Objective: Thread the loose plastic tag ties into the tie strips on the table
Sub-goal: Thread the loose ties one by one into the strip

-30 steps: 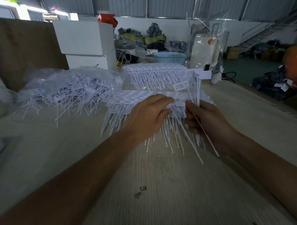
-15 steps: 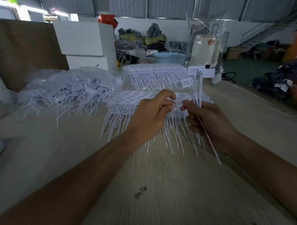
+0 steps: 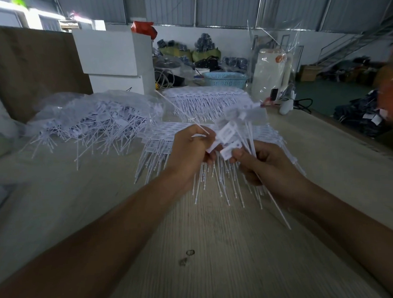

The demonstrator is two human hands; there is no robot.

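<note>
White tie strips [image 3: 159, 139] lie stacked on the wooden table [image 3: 195, 250], their thin tails pointing toward me. Above them my left hand [image 3: 189, 153] pinches a single white tag tie [image 3: 225, 133], its thin tail slanting up to the left. My right hand [image 3: 266, 166] grips a bundle of loose tag ties [image 3: 246, 133], heads up and blurred, with one long tail hanging down past my wrist. The two hands nearly touch over the strips. A second stack of strips [image 3: 207, 98] lies farther back.
A clear bag with a heap of loose ties [image 3: 88, 124] lies at the left. White boxes [image 3: 115, 62], a blue basket [image 3: 225, 79] and a white jug in plastic wrap [image 3: 271, 71] stand at the table's far edge. The table's right edge [image 3: 348, 137] drops to the floor.
Both hands have lifted off the strip stack. My left hand now pinches one tag tie pulled up from the bundle, and the bundle in my right hand has tilted left.
</note>
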